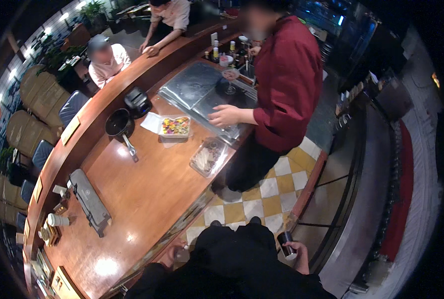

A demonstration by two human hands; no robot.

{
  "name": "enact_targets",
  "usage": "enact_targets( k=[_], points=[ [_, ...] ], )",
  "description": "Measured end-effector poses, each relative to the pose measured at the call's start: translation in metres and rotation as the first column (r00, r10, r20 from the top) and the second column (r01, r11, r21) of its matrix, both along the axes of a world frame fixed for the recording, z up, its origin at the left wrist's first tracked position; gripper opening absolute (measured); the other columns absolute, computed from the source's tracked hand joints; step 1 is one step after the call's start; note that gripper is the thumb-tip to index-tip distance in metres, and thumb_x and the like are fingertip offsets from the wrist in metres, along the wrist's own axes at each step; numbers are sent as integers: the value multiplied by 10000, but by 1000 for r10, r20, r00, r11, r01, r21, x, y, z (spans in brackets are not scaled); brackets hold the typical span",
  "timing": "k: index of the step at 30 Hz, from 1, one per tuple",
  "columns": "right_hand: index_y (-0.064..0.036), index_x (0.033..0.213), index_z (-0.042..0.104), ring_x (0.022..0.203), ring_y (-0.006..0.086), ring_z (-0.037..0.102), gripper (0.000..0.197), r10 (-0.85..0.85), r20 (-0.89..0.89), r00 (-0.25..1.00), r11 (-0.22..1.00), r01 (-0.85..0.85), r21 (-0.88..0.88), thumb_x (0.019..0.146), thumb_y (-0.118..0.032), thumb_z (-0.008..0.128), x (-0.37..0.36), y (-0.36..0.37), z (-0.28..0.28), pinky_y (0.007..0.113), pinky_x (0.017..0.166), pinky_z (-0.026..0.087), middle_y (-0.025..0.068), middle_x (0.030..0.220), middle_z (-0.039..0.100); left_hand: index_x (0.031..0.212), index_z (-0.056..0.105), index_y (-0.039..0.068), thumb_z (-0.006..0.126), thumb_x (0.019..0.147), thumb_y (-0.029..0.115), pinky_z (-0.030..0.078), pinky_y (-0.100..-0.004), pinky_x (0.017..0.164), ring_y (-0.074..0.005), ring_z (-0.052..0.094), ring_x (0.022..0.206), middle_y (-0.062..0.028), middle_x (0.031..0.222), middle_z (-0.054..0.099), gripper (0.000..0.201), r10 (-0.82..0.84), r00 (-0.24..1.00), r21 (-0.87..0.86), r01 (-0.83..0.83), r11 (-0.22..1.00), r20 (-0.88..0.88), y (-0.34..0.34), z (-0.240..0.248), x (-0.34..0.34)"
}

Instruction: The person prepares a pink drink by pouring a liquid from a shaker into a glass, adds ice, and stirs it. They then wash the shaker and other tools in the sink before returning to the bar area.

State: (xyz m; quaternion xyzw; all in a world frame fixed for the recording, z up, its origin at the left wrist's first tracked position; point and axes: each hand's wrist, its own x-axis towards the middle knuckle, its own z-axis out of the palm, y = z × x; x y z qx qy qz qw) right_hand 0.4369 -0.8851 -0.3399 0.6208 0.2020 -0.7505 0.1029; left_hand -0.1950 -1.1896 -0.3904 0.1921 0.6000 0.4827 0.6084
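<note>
Low at the right, my right hand [298, 253] is wrapped round a dark cylinder with a pale end [286, 243]; its exact kind does not show. My left hand [173, 250] hangs beside the near edge of the wooden counter [147, 192], its fingers curled. A small pale spot shows at its fingertips, too small to name. On the counter beyond lie a long grey case with dark straps [89, 200], a black frying pan [119, 123], a tub of colourful edible flowers [176, 127] and a clear plastic container [209, 157].
A co-worker in a dark red jacket [292, 79] stands ahead by a metal worktop [194, 89] with a pink drink in a stemmed glass [229, 79]. Two people sit or lean across the counter. A black device [138, 101] stands near the pan. Checkered tiles [267, 192] cover the floor.
</note>
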Motion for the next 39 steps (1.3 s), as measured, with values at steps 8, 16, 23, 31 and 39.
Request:
enact_targets(
  k=[8,16,23,31,39],
  points=[
    [-120,987,702,691,218,618,270,-110,44,993,985,103,139,819,-331,720,6,-85,42,343,666,505,55,806,654,873,713,36,690,856,392,526,-452,756,-317,688,804,-186,860,715,357,-422,771,-570,94,817,-477,118,34,27],
    [-123,996,686,729,183,612,230,-456,-187,870,870,480,109,909,-330,634,46,-45,12,279,677,492,32,832,637,1161,692,95,645,858,461,505,-448,948,-369,653,1076,-194,1100,703,478,-698,458,-611,350,710,-550,271,61,99],
    [-103,1201,553,845,227,657,472,-627,1,779,776,624,96,813,-265,766,151,149,-56,412,705,551,44,1065,668,1288,620,107,615,896,472,468,-469,1007,-366,628,1129,-166,1213,673,535,-805,74,-608,615,502,-589,488,107,249],
    [-71,1431,368,1059,249,641,815,-388,-459,799,545,601,585,741,-88,802,190,341,176,433,919,538,132,1212,625,1280,610,90,622,908,416,515,-465,934,-370,644,1096,-174,1170,686,495,-713,113,-384,778,497,-692,642,183,387],
    [9,1327,515,1090,354,651,833,-523,-633,572,558,790,253,796,-596,728,182,434,86,508,934,543,226,1213,639,1250,624,78,635,920,407,532,-438,900,-349,679,1026,-168,1129,699,466,-679,287,-226,796,562,-676,760,187,442]
  ],
)
